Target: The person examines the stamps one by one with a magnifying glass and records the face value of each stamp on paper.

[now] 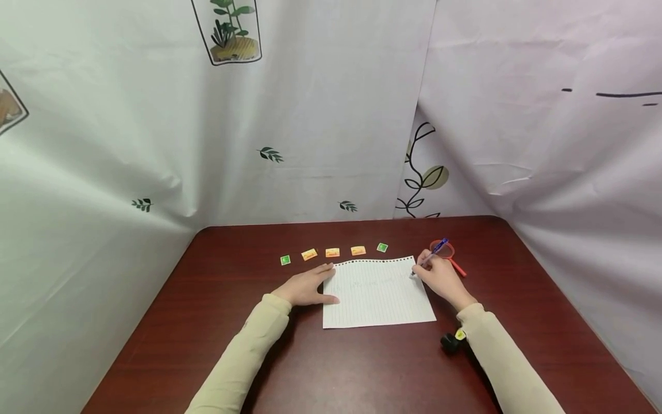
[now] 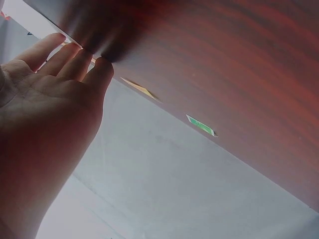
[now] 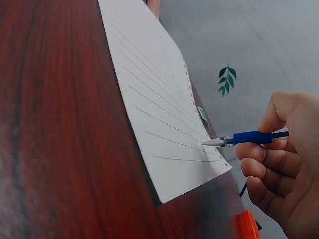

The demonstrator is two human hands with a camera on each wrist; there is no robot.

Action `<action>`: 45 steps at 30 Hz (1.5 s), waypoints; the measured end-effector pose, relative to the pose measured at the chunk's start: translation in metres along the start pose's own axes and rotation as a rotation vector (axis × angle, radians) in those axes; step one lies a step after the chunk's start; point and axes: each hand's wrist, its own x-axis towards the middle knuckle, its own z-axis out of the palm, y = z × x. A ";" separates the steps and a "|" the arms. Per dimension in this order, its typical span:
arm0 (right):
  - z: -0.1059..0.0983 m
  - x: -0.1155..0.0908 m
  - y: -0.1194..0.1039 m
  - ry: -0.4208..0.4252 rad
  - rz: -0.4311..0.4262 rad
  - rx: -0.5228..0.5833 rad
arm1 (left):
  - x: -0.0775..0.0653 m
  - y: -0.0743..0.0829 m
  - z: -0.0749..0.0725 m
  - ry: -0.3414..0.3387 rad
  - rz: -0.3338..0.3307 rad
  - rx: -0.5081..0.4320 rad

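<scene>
A lined sheet of paper (image 1: 380, 302) with a row of punched holes along its far edge lies on the dark red table. My right hand (image 1: 439, 277) pinches a blue pen (image 3: 251, 138) between thumb and fingers, its tip at the paper near the right end of an upper line. Faint writing runs along the upper part of the sheet in the head view. With fingers spread, my left hand (image 1: 307, 286) rests on the sheet's left edge. The left wrist view shows its fingers (image 2: 75, 64) extended at the paper's edge.
Beyond the paper, a row of small green and orange cards (image 1: 333, 252) crosses the table (image 1: 362, 368). A red-rimmed magnifying glass (image 1: 458, 268) lies behind my right hand. Near my right sleeve sits a small black object (image 1: 450, 344) with a yellow part.
</scene>
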 end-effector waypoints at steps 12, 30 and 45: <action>0.003 0.004 -0.001 0.009 -0.027 -0.001 | 0.001 -0.003 0.001 -0.001 0.015 0.002; 0.004 0.005 -0.002 -0.003 -0.031 0.026 | -0.001 -0.003 -0.002 0.005 0.019 -0.005; -0.005 -0.001 -0.003 0.034 -0.056 -0.038 | 0.000 -0.002 -0.001 -0.006 0.015 -0.006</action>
